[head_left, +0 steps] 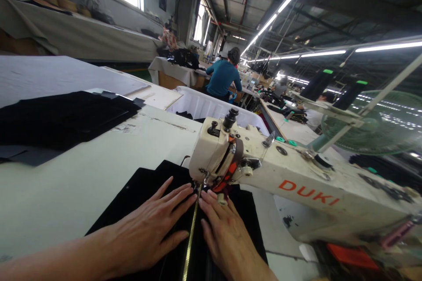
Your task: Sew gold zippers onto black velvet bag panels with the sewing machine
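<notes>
With the left hand and right hand laid flat and unclenched on the black cloth, well in from the far edge of the white table, neat stitching likely needs light, even pressure and the gold strip kept straight toward the sewing machine.

Pale table — black cloth, sewing machine

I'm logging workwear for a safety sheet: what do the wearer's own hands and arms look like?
Both the left hand and right hand are bare, with no gloves, rings or watch visible. The left forearm shows no sleeve; most of the right forearm is out of frame.
</notes>
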`<control>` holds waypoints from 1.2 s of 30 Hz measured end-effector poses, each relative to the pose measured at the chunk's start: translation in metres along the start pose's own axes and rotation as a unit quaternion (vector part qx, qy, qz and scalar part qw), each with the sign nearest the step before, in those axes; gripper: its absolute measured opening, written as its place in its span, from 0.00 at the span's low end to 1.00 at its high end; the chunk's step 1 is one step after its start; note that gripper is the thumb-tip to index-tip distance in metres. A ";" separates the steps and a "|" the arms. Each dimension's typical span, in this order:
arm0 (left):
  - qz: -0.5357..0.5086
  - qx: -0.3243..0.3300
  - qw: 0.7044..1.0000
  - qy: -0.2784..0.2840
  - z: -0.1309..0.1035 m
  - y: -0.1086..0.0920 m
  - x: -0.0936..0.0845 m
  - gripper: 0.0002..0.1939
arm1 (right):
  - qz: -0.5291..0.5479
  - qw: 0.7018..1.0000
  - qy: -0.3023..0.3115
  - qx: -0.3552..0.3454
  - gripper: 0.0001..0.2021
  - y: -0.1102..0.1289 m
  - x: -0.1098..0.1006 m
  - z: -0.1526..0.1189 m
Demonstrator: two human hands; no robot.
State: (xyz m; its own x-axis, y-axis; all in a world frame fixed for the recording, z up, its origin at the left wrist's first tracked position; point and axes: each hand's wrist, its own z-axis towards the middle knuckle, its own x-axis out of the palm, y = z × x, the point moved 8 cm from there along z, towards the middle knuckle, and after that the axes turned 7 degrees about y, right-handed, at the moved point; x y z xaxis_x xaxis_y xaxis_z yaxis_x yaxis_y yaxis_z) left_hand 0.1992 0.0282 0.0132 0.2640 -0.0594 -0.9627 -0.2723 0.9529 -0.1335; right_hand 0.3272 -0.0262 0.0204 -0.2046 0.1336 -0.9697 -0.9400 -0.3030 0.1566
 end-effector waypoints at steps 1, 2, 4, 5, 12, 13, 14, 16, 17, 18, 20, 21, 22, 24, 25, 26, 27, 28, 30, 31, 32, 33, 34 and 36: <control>0.000 0.002 1.000 -0.001 0.000 0.000 0.000 0.34 | 0.003 1.000 0.001 -0.002 0.21 0.000 0.000 0.000; 0.000 0.004 1.000 -0.003 0.000 0.000 -0.001 0.33 | 0.004 1.000 0.001 -0.003 0.21 0.000 -0.001 0.000; 0.001 0.005 1.000 -0.009 0.000 0.000 -0.003 0.33 | 0.007 1.000 0.002 -0.003 0.22 -0.001 -0.001 -0.001; 0.000 0.005 1.000 -0.011 0.000 0.000 -0.004 0.33 | 0.009 1.000 0.004 -0.004 0.22 -0.002 0.000 -0.001; -0.027 0.001 0.999 0.030 0.008 0.009 0.006 0.33 | 0.018 0.999 0.033 0.009 0.23 -0.008 0.002 0.002; -0.028 -0.003 0.999 0.041 0.010 0.011 0.008 0.32 | 0.018 0.999 0.040 0.009 0.23 -0.008 0.002 0.004; -0.029 -0.008 0.998 0.052 0.011 0.012 0.009 0.32 | 0.017 0.999 0.049 0.009 0.22 -0.007 0.001 0.005; -0.031 -0.025 0.997 0.068 0.009 0.012 0.008 0.30 | 0.010 0.998 0.067 0.016 0.22 -0.005 -0.002 0.007; -0.030 -0.036 0.996 0.074 0.005 0.009 0.007 0.29 | 0.008 0.997 0.075 0.023 0.22 -0.002 -0.004 0.005; -0.031 -0.043 0.995 0.079 -0.002 0.003 0.005 0.29 | 0.007 0.996 0.081 0.030 0.22 0.002 -0.006 0.002; -0.039 -0.039 0.995 0.081 -0.022 -0.018 0.000 0.33 | 0.019 0.995 0.084 0.048 0.22 0.013 -0.011 -0.011; -0.046 -0.031 0.996 0.075 -0.034 -0.031 -0.002 0.38 | 0.038 0.994 0.079 0.058 0.22 0.021 -0.013 -0.020; -0.055 -0.023 0.996 0.064 -0.046 -0.044 -0.005 0.42 | 0.062 0.993 0.072 0.068 0.22 0.029 -0.015 -0.031; -0.064 -0.022 0.997 0.026 -0.068 -0.062 -0.009 0.42 | 0.115 0.988 0.050 0.084 0.22 0.049 -0.016 -0.052; -0.066 -0.024 0.997 0.007 -0.076 -0.067 -0.009 0.38 | 0.135 0.986 0.036 0.090 0.25 0.058 -0.015 -0.061; -0.071 -0.024 0.997 -0.008 -0.082 -0.070 -0.008 0.33 | 0.144 0.985 0.022 0.093 0.28 0.067 -0.014 -0.069; -0.078 -0.023 0.997 -0.018 -0.085 -0.070 -0.007 0.29 | 0.145 0.985 0.007 0.094 0.31 0.075 -0.012 -0.075; -0.089 -0.021 0.996 -0.023 -0.086 -0.068 -0.006 0.27 | 0.139 0.986 -0.010 0.095 0.33 0.081 -0.011 -0.078; -0.114 -0.029 0.993 -0.022 -0.085 -0.060 -0.004 0.23 | 0.119 0.988 -0.042 0.090 0.30 0.090 -0.009 -0.081; -0.122 -0.035 0.992 -0.017 -0.084 -0.056 -0.004 0.22 | 0.106 0.989 -0.054 0.085 0.26 0.094 -0.008 -0.081; -0.125 -0.036 0.991 -0.013 -0.084 -0.053 -0.004 0.21 | 0.093 0.991 -0.063 0.078 0.23 0.097 -0.008 -0.081; -0.124 -0.033 0.992 -0.010 -0.084 -0.052 -0.005 0.22 | 0.075 0.992 -0.066 0.071 0.21 0.100 -0.008 -0.080; -0.119 -0.027 0.993 -0.010 -0.084 -0.053 -0.006 0.22 | 0.053 0.995 -0.066 0.061 0.21 0.102 -0.007 -0.080; -0.101 -0.008 0.995 -0.010 -0.086 -0.059 -0.006 0.26 | -0.007 0.998 -0.057 0.031 0.24 0.108 -0.007 -0.079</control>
State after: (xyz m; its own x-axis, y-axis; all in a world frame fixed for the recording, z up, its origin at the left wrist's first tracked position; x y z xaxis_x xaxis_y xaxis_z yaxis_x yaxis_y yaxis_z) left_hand 0.1344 -0.0534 0.0070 0.3331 -0.2423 -0.9112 -0.2259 0.9178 -0.3266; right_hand 0.2488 -0.1347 0.0287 -0.2168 0.2450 -0.9450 -0.9575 -0.2418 0.1570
